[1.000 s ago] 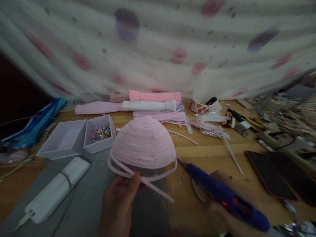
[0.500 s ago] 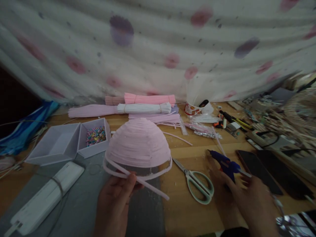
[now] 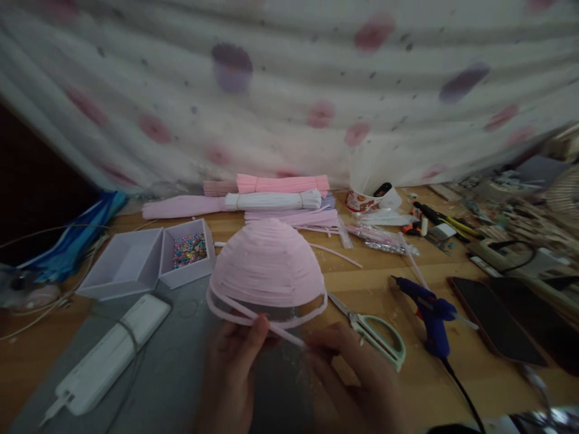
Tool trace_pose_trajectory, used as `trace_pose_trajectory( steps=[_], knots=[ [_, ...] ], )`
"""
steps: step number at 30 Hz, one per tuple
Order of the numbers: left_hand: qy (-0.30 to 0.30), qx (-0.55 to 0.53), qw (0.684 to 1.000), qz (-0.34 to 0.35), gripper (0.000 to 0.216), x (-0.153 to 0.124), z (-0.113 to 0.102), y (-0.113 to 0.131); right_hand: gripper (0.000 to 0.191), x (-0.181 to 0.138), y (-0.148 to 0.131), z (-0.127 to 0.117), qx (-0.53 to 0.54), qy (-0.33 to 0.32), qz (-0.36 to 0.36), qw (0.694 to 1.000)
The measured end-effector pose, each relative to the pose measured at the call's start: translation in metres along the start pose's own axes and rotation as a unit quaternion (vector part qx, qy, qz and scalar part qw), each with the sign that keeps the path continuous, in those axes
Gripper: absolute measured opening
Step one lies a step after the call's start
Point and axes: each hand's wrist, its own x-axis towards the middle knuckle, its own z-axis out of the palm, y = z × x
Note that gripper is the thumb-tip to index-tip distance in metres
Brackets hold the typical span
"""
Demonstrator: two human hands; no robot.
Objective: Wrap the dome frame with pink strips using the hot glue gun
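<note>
A pale pink dome (image 3: 271,262) of layered strips is held up in front of me, with a loop of pink pipe cleaner (image 3: 224,314) around its lower edge. My left hand (image 3: 242,352) pinches this strip at the near rim, thumb on top. The strip's loose end reaches to the right, where my right hand (image 3: 346,367) has its fingertips closed on it. Behind my right hand, scissors (image 3: 382,337) with pale green handles lie partly covered. Farther right, a blue glue gun (image 3: 427,313) rests on the table, its cord running toward me.
White boxes, one with colourful beads (image 3: 190,250), stand at the left near a white power strip (image 3: 115,355). Bundles of pipe cleaners (image 3: 280,200) lie at the back. Phones (image 3: 495,316), a paper bowl (image 3: 362,200) and pliers (image 3: 446,222) occupy the right.
My right hand has let go of the glue gun and moved left to the strip's loose end. My left hand keeps its pinch. The whole view has shifted slightly.
</note>
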Motion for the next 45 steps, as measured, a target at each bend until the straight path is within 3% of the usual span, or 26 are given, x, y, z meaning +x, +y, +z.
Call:
trace_pose_trajectory(
  steps=[7,11,19,25,30,39,45],
  knots=[
    [-0.010,0.000,1.000,-0.008,0.030,-0.001,0.000,0.001,0.008,0.013,0.008,-0.013,0.023,0.042,0.008,0.999],
    [-0.013,-0.007,1.000,-0.010,0.030,0.000,-0.003,0.000,0.013,0.025,0.007,-0.014,0.045,0.057,0.054,0.996],
    [-0.022,-0.003,1.000,-0.001,0.029,0.001,-0.005,0.002,0.017,0.032,0.017,-0.008,0.115,0.030,0.121,0.986],
    [-0.024,0.009,1.000,-0.008,0.031,0.001,-0.005,0.003,0.016,0.037,0.021,-0.009,0.113,0.067,0.121,0.984],
    [-0.035,0.007,0.999,-0.004,0.029,0.004,-0.006,0.002,0.019,0.043,0.024,-0.009,0.117,0.061,0.136,0.982],
    [-0.045,-0.032,0.998,0.003,0.025,0.003,-0.005,0.001,0.015,0.048,0.042,-0.007,0.180,0.021,0.093,0.979],
    [-0.042,-0.070,0.997,-0.015,0.020,0.002,-0.009,0.002,0.015,0.046,0.050,-0.001,0.186,0.041,0.097,0.977]
  ],
)
